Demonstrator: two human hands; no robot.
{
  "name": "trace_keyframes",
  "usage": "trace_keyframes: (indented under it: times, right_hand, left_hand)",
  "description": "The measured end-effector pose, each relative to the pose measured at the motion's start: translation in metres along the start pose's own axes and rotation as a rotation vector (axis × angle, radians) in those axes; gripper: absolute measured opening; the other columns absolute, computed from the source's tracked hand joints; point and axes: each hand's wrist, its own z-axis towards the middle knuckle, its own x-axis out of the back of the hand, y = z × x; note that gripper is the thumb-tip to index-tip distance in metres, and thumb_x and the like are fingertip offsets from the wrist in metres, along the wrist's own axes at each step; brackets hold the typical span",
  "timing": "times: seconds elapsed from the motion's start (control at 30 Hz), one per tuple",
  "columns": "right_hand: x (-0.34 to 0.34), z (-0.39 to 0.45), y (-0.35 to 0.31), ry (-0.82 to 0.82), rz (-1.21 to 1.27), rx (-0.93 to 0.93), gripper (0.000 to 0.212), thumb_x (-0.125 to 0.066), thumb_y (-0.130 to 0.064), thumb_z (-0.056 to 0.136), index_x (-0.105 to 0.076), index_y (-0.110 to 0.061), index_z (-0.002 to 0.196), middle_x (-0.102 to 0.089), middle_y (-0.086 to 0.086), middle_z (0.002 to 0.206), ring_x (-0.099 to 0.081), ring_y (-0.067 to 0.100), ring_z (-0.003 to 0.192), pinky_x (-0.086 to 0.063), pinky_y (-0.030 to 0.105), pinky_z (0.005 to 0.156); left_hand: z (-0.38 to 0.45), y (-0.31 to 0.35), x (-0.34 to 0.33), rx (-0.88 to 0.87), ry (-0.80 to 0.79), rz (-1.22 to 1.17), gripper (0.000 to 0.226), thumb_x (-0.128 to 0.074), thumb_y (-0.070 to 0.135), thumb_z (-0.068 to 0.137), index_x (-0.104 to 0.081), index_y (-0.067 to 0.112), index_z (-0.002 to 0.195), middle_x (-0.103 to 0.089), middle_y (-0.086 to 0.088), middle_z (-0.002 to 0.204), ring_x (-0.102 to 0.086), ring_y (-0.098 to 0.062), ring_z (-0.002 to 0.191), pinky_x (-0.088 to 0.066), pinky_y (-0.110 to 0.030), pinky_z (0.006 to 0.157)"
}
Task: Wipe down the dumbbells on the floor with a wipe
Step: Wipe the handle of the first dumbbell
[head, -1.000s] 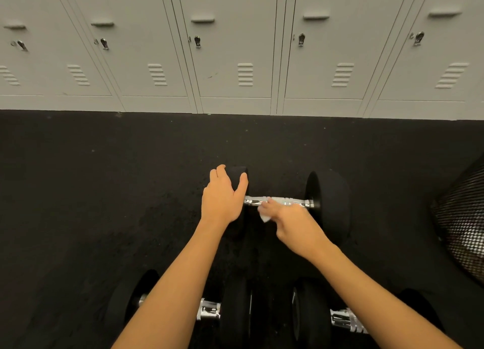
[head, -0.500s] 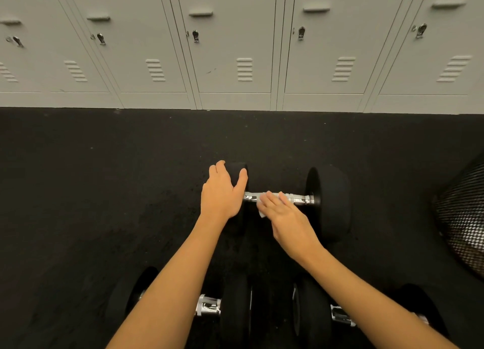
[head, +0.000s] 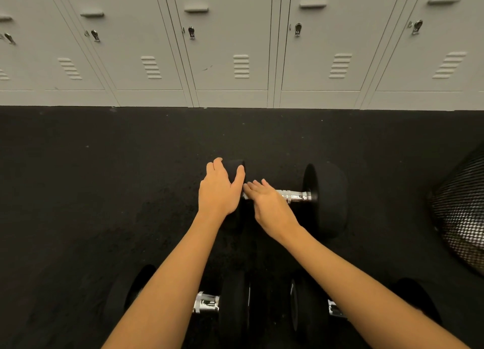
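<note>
A black dumbbell (head: 327, 196) with a chrome handle (head: 296, 195) lies across the dark floor in front of me. My left hand (head: 218, 191) rests over its left weight head, gripping the top. My right hand (head: 267, 204) lies flat on the left end of the handle, close to my left thumb; the wipe is hidden under it. Two more black dumbbells lie nearer to me, one at the lower left (head: 230, 312) and one at the lower right (head: 309, 312), both partly covered by my forearms.
A row of grey lockers (head: 235, 47) stands along the far edge of the black rubber floor (head: 91, 191). A black mesh basket (head: 461, 217) sits at the right edge of view.
My right hand has slid left along the chrome handle toward my left hand, and the white wipe that showed under its fingers is now covered. My left hand stays on the weight head.
</note>
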Motion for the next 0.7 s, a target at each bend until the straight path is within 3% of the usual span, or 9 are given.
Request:
trace_keyframes:
  times: [0.07, 0.13, 0.2, 0.33, 0.4, 0.53, 0.63, 0.7]
  right_hand:
    - [-0.004, -0.007, 0.006, 0.004, -0.025, 0.070, 0.060, -0.052, 0.006, 0.090, -0.035, -0.008, 0.146, -0.037, 0.009, 0.152, -0.029, 0.021, 0.143, -0.003, 0.027, 0.115]
    - [-0.008, -0.018, 0.015, 0.009, -0.044, 0.121, 0.060, -0.057, 0.014, 0.081, -0.049, -0.006, 0.137, -0.048, 0.010, 0.144, -0.041, 0.026, 0.137, -0.012, 0.033, 0.115]
    - [-0.006, -0.026, 0.024, 0.044, -0.039, 0.082, 0.057, -0.061, 0.016, 0.077, -0.058, -0.006, 0.129, -0.057, 0.011, 0.135, -0.049, 0.029, 0.130, -0.019, 0.039, 0.113]
    - [0.004, -0.022, 0.024, 0.109, -0.010, -0.079, 0.046, -0.054, 0.001, 0.090, -0.053, -0.010, 0.135, -0.056, 0.008, 0.137, -0.042, 0.024, 0.136, -0.013, 0.034, 0.117]
    - [0.004, -0.009, 0.019, 0.070, -0.027, -0.128, 0.041, -0.052, -0.003, 0.091, -0.056, -0.008, 0.132, -0.062, 0.008, 0.130, -0.046, 0.024, 0.132, -0.019, 0.035, 0.118]
    - [0.003, 0.013, 0.000, -0.013, -0.014, -0.117, 0.030, -0.053, -0.004, 0.088, -0.061, -0.006, 0.117, -0.067, 0.010, 0.106, -0.062, 0.026, 0.100, -0.045, 0.037, 0.095]
    - [-0.001, 0.004, -0.002, -0.040, -0.017, -0.012, 0.050, -0.056, -0.001, 0.088, -0.048, -0.004, 0.137, -0.059, 0.012, 0.128, -0.053, 0.024, 0.122, -0.034, 0.036, 0.110]
    - [0.000, -0.002, 0.009, -0.025, -0.042, -0.016, 0.051, -0.052, 0.000, 0.088, -0.046, -0.004, 0.139, -0.059, 0.012, 0.131, -0.052, 0.023, 0.125, -0.026, 0.035, 0.116]
  left_hand:
    - [-0.001, -0.001, 0.000, -0.002, -0.002, -0.002, 0.065, -0.037, 0.051, 0.097, -0.028, 0.010, 0.146, -0.037, -0.009, 0.146, -0.052, -0.025, 0.118, -0.040, -0.033, 0.091]
    - [-0.003, -0.002, 0.000, -0.021, -0.003, 0.003, 0.065, -0.036, 0.051, 0.097, -0.028, 0.008, 0.145, -0.037, -0.010, 0.145, -0.052, -0.026, 0.118, -0.040, -0.034, 0.092]
    - [-0.003, -0.003, 0.000, -0.027, -0.004, -0.002, 0.065, -0.036, 0.051, 0.097, -0.028, 0.008, 0.145, -0.037, -0.011, 0.144, -0.053, -0.026, 0.116, -0.039, -0.034, 0.091]
    - [-0.001, -0.001, -0.001, -0.013, -0.004, -0.011, 0.065, -0.036, 0.052, 0.097, -0.029, 0.009, 0.145, -0.038, -0.010, 0.143, -0.053, -0.025, 0.115, -0.040, -0.036, 0.094]
    - [0.000, -0.001, -0.002, -0.006, -0.001, -0.008, 0.065, -0.036, 0.052, 0.097, -0.029, 0.009, 0.145, -0.039, -0.010, 0.143, -0.053, -0.024, 0.115, -0.040, -0.035, 0.093]
    - [0.001, -0.001, -0.002, -0.005, 0.005, -0.004, 0.064, -0.036, 0.052, 0.097, -0.030, 0.010, 0.145, -0.040, -0.009, 0.143, -0.053, -0.024, 0.115, -0.039, -0.033, 0.090]
    - [0.000, -0.003, -0.003, -0.012, 0.008, -0.002, 0.065, -0.036, 0.053, 0.097, -0.029, 0.010, 0.145, -0.039, -0.009, 0.143, -0.053, -0.025, 0.117, -0.039, -0.033, 0.090]
    - [-0.002, -0.004, -0.004, -0.017, 0.010, 0.003, 0.065, -0.036, 0.053, 0.097, -0.029, 0.010, 0.145, -0.039, -0.008, 0.143, -0.053, -0.024, 0.115, -0.036, -0.029, 0.086]
